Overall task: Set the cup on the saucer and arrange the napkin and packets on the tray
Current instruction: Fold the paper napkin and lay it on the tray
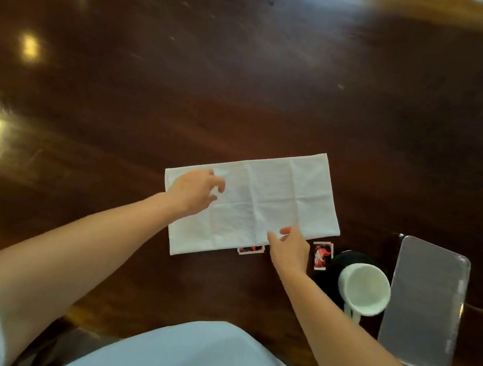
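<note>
A head-worn camera looks down on a dark, glossy wooden desk [184, 87]. A white cloth napkin [262, 197] lies spread flat as a long creased rectangle near the desk's near edge, toward its right side.

The left hand [194, 192] hovers over or rests on the napkin's left end, fingers spread and loosely curled, gripping nothing that can be seen. The right hand [290, 247] is at the napkin's near edge, thumb and forefinger close together at the hem; whether they have pinched the cloth cannot be told.

Two small red-and-white packets lie on the desk: one packet [251, 249] half hidden under the napkin's near edge, the other packet [322, 255] just right of the right hand. Beside that one, a white cup [364, 288] appears to sit already on a dark saucer [342, 260]. A grey rectangular tray [427, 303] lies bare at the near right of the desk, right of the cup.

The step in hand looks to be folding the napkin. The next move likely calls for both hands to lift an edge and fold it smaller before carrying it to the tray, then collecting the packets.
</note>
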The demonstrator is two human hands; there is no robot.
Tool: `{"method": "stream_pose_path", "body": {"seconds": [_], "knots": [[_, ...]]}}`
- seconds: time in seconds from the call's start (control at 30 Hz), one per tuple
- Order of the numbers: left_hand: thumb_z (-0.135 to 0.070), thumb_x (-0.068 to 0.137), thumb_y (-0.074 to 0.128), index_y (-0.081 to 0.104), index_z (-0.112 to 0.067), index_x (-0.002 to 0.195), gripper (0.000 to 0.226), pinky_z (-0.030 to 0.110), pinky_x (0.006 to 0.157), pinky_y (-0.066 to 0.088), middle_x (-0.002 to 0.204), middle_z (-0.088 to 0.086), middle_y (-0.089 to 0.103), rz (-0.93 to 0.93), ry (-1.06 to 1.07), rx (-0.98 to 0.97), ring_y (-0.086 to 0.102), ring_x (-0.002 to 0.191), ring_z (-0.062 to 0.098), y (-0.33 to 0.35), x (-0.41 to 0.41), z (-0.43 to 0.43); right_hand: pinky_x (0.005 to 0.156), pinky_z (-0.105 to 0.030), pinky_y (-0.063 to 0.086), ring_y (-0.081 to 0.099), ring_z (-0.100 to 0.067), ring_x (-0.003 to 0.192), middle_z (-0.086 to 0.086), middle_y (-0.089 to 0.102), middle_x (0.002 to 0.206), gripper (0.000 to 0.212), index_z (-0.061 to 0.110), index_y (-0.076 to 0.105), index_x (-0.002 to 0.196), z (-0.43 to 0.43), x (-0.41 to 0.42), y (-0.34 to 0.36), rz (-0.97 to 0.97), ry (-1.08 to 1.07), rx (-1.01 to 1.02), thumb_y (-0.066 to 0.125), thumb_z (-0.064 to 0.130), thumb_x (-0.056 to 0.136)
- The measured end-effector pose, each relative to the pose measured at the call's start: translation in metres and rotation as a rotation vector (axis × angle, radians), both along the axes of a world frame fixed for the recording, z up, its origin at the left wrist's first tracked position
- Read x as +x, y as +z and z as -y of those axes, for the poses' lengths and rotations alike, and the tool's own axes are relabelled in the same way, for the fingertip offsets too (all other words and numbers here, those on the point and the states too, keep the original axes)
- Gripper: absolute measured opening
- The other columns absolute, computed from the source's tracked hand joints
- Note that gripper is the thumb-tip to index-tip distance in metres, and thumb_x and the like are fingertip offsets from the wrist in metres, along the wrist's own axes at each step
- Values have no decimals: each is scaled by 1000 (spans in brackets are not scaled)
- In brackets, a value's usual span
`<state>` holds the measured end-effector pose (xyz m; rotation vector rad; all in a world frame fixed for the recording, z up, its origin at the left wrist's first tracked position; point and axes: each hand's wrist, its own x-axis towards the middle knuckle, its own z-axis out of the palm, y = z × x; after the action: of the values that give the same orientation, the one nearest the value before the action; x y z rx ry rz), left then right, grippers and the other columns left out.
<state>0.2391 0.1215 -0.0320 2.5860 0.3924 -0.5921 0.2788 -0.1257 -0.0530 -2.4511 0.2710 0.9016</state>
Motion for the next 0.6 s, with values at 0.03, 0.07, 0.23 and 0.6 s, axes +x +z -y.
{"method": "stream_pose_path", "body": {"seconds": [0.03, 0.07, 0.23, 0.6], "knots": [[-23, 95, 64, 67, -26, 112, 18, 38, 82, 48, 114, 3, 58, 20, -55, 31, 58, 105, 26, -1, 13, 0, 70, -31, 44, 61, -22, 88, -6, 67, 105, 32, 16, 58, 112, -5, -8, -2, 3, 34, -10, 66, 37, 89], [-22, 96, 62, 67, -26, 116, 21, 40, 87, 49, 119, 4, 58, 38, -108, 71, 56, 109, 27, -2, 24, 0, 71, -32, 44, 61, -21, 91, -5, 65, 106, 34, 16, 57, 114, -9, -15, -3, 9, 65, -19, 66, 38, 89], [-17, 95, 61, 57, -29, 135, 41, 46, 92, 49, 141, 9, 44, 64, -202, 141, 49, 119, 32, -16, 65, 6, 74, -35, 49, 56, -26, 98, -4, 41, 112, 41, 20, 44, 113, -23, -34, -11, 18, 44, -88, 68, 41, 88], [-12, 90, 64, 50, -34, 139, 56, 44, 89, 43, 123, 8, 51, 8, -192, 65, 50, 110, 30, -39, 93, 14, 67, -30, 51, 57, -15, 83, 2, 48, 104, 25, 29, 52, 108, -30, -52, -15, -15, -206, -67, 69, 30, 90]]}}
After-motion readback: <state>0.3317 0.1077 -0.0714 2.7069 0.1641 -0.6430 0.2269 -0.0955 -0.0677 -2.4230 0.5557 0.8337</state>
